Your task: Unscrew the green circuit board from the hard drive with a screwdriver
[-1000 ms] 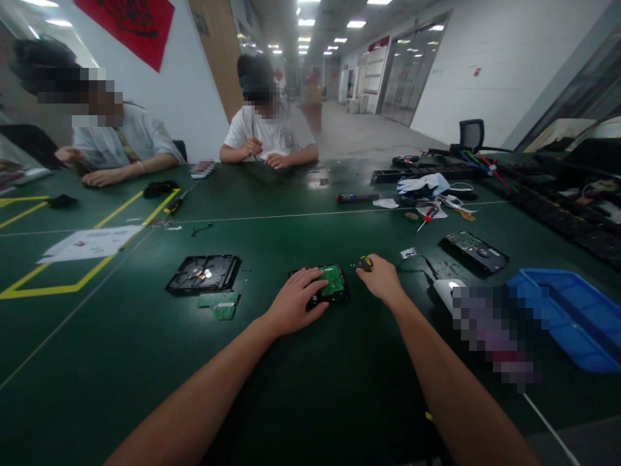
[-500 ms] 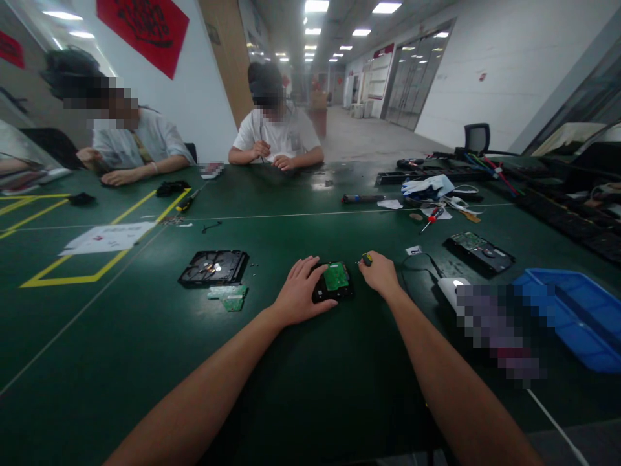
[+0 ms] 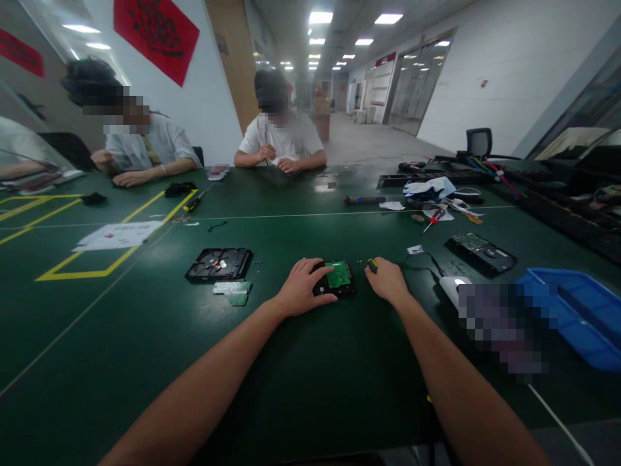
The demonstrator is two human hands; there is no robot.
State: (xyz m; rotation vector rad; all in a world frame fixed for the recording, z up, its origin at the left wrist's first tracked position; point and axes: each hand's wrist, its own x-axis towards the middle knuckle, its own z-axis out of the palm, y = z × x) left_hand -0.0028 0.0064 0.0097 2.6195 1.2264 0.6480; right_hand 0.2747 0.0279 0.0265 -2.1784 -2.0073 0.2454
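Observation:
In the head view a hard drive (image 3: 339, 278) lies on the green table with its green circuit board facing up. My left hand (image 3: 306, 286) is spread across the drive's left part, thumb along the near edge and fingers over the far side, holding it down. Just right of the drive, my right hand (image 3: 385, 278) is closed around a screwdriver (image 3: 372, 265) with a yellow-and-black handle; most of the tool is hidden by the fingers. Tiny screws (image 3: 359, 261) lie on the table between the drive and this hand.
At left lie another hard drive (image 3: 219, 264) and loose circuit boards (image 3: 233, 292). On the right are a third drive (image 3: 481, 252), a blue tray (image 3: 577, 317) and a partly blurred white device (image 3: 451, 288) with cables. A red screwdriver (image 3: 434, 220) lies farther back. Co-workers sit opposite.
My right hand has shifted slightly right, away from the hard drive, with the screwdriver still in it. My left hand stays on the drive. The camera view has shifted a little.

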